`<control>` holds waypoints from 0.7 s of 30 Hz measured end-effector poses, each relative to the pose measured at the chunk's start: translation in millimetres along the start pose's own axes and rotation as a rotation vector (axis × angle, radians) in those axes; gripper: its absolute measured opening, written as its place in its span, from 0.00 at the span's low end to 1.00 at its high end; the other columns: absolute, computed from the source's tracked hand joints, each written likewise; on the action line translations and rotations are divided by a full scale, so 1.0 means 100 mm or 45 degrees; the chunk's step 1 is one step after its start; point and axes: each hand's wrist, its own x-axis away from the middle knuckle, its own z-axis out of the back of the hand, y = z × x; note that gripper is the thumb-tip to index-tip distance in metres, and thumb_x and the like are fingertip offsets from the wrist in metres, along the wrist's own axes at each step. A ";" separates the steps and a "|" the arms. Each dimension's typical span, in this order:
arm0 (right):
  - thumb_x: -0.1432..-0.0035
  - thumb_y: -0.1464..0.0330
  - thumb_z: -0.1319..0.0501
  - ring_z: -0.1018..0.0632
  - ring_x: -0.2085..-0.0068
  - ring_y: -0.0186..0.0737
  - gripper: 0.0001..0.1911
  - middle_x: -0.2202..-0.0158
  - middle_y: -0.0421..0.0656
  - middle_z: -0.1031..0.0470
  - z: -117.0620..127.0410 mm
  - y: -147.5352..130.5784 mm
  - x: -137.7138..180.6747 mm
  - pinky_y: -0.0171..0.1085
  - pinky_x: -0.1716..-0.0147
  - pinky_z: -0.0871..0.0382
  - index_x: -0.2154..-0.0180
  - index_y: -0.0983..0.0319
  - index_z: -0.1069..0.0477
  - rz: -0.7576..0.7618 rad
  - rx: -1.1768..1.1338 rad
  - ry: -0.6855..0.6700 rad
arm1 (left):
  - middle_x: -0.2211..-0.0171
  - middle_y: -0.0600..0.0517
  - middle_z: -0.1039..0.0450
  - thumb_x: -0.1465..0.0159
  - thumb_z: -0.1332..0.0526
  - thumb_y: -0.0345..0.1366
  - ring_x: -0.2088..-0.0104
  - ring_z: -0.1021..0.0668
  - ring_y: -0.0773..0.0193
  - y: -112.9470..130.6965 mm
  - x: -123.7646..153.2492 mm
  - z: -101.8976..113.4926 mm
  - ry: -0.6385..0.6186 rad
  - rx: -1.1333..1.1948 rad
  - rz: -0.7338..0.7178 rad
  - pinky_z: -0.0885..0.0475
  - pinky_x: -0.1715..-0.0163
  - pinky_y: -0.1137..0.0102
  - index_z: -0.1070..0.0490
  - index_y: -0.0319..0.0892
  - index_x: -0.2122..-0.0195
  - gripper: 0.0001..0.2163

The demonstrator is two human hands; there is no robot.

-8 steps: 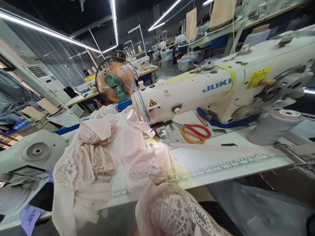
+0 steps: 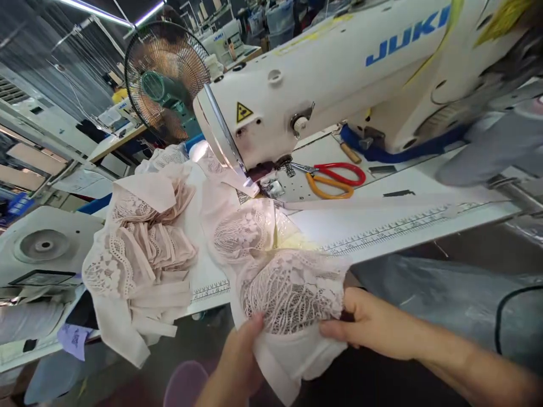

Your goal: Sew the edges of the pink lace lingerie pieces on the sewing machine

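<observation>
A pale pink lace bra (image 2: 292,288) stretches from under the sewing machine's needle area down past the table's front edge. My left hand (image 2: 237,356) grips its lower left edge, thumb on top of the cloth. At the cup's right edge, my right hand (image 2: 369,322) pinches the lace between thumb and fingers. The far end of the bra lies beneath the head of the white sewing machine (image 2: 271,113), lit by its lamp. The fingers under the fabric are hidden.
Left of the bra lies a pile of matching lace pieces (image 2: 144,243). Scissors with red and orange handles (image 2: 335,178) rest behind a printed ruler strip (image 2: 382,229). A fan (image 2: 165,85) stands beyond. A grey thread cone (image 2: 479,152) is at the right.
Both hands have come clearly into view, gripping the bra. Its near cup now lies spread flatter, and the camera view has moved closer to the machine.
</observation>
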 end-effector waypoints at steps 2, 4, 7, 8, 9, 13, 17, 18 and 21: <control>0.46 0.61 0.37 0.27 0.68 0.35 0.10 0.74 0.37 0.30 -0.01 0.03 -0.03 0.33 0.62 0.31 0.67 0.62 0.26 0.064 -0.069 0.029 | 0.56 0.39 0.23 0.54 0.28 0.40 0.47 0.28 0.40 -0.02 -0.01 -0.03 -0.006 0.040 -0.027 0.38 0.42 0.53 0.23 0.34 0.59 0.23; 0.46 0.61 0.36 0.26 0.57 0.41 0.12 0.67 0.40 0.25 -0.04 0.04 -0.05 0.38 0.49 0.36 0.62 0.61 0.25 0.128 -0.131 0.060 | 0.55 0.39 0.24 0.53 0.28 0.40 0.46 0.29 0.40 -0.05 -0.01 -0.03 0.042 0.019 -0.108 0.39 0.42 0.53 0.23 0.34 0.59 0.21; 0.46 0.58 0.36 0.27 0.52 0.47 0.19 0.59 0.44 0.23 -0.08 0.08 -0.09 0.44 0.45 0.39 0.55 0.61 0.26 0.137 -0.099 0.179 | 0.53 0.39 0.25 0.50 0.29 0.40 0.43 0.31 0.43 -0.09 -0.02 0.00 0.165 -0.062 -0.257 0.40 0.41 0.55 0.24 0.34 0.56 0.22; 0.45 0.57 0.37 0.27 0.51 0.49 0.20 0.57 0.45 0.23 -0.09 0.09 -0.09 0.46 0.45 0.39 0.54 0.62 0.26 0.129 -0.039 0.203 | 0.52 0.39 0.25 0.50 0.29 0.40 0.43 0.32 0.44 -0.11 -0.02 0.01 0.200 -0.093 -0.284 0.41 0.40 0.57 0.24 0.34 0.56 0.22; 0.44 0.56 0.39 0.27 0.52 0.50 0.20 0.56 0.46 0.24 -0.09 0.09 -0.09 0.47 0.46 0.38 0.54 0.62 0.26 0.119 0.027 0.205 | 0.52 0.39 0.25 0.51 0.28 0.41 0.42 0.32 0.45 -0.11 -0.02 0.02 0.226 -0.123 -0.293 0.42 0.40 0.58 0.24 0.34 0.56 0.23; 0.41 0.58 0.42 0.28 0.49 0.50 0.18 0.54 0.45 0.25 -0.08 0.07 0.02 0.47 0.42 0.41 0.54 0.60 0.25 0.167 0.228 0.108 | 0.55 0.38 0.23 0.50 0.29 0.41 0.43 0.31 0.43 -0.04 0.01 0.07 0.160 -0.168 -0.183 0.41 0.41 0.54 0.24 0.33 0.57 0.21; 0.45 0.61 0.40 0.24 0.54 0.47 0.17 0.54 0.45 0.24 -0.13 0.05 0.18 0.44 0.43 0.39 0.54 0.58 0.24 0.100 0.395 0.008 | 0.56 0.40 0.23 0.48 0.32 0.43 0.43 0.32 0.41 0.24 0.02 0.12 -0.087 -0.034 -0.244 0.41 0.41 0.53 0.24 0.35 0.57 0.20; 0.46 0.61 0.39 0.23 0.56 0.47 0.17 0.55 0.44 0.23 -0.16 0.07 0.21 0.43 0.45 0.36 0.55 0.56 0.23 0.062 0.457 -0.001 | 0.56 0.41 0.23 0.48 0.32 0.43 0.43 0.32 0.42 0.33 0.01 0.13 -0.122 0.019 -0.283 0.40 0.41 0.54 0.24 0.36 0.58 0.20; 0.48 0.59 0.39 0.21 0.60 0.45 0.14 0.63 0.42 0.21 -0.27 0.22 0.21 0.38 0.56 0.26 0.59 0.50 0.22 0.090 0.652 -0.009 | 0.58 0.44 0.22 0.47 0.33 0.40 0.44 0.30 0.47 0.60 -0.07 0.13 -0.076 0.141 -0.399 0.39 0.41 0.56 0.25 0.37 0.60 0.16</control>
